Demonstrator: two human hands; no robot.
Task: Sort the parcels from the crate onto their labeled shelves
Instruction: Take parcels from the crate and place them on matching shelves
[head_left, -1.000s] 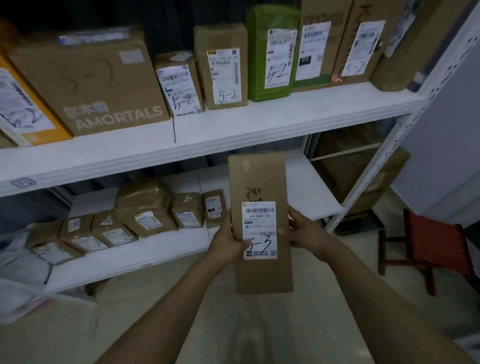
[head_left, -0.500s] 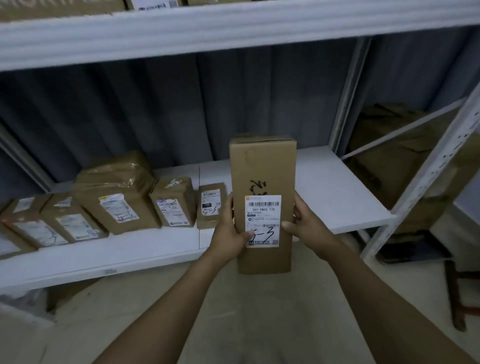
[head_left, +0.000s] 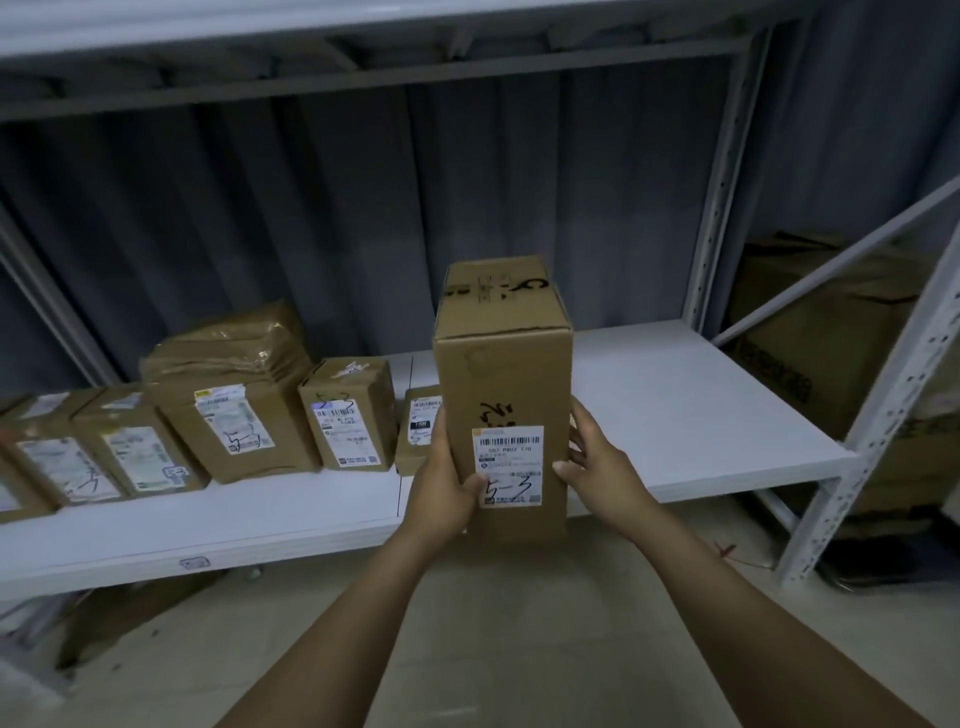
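Note:
A tall brown cardboard parcel (head_left: 503, 384) stands upright between my hands, its white label marked "5-3" facing me. My left hand (head_left: 441, 483) grips its left side with the thumb across the label's lower corner. My right hand (head_left: 597, 462) holds its right side, thumb on the front face. The parcel hangs in front of the white lower shelf (head_left: 675, 415), at its front edge; whether its base touches the shelf I cannot tell. A small labelled box (head_left: 418, 426) sits partly hidden behind my left hand.
Several brown labelled parcels line the shelf's left half, among them a taped bundle (head_left: 234, 395) and a box (head_left: 350, 415). The shelf's right half is bare. A white upright post (head_left: 883, 405) and diagonal brace stand at right, with large cartons (head_left: 810, 343) behind.
The view has dropped from the upper shelf to the lower one. The parcel in both hands has moved forward toward the lower shelf, and its top face now shows.

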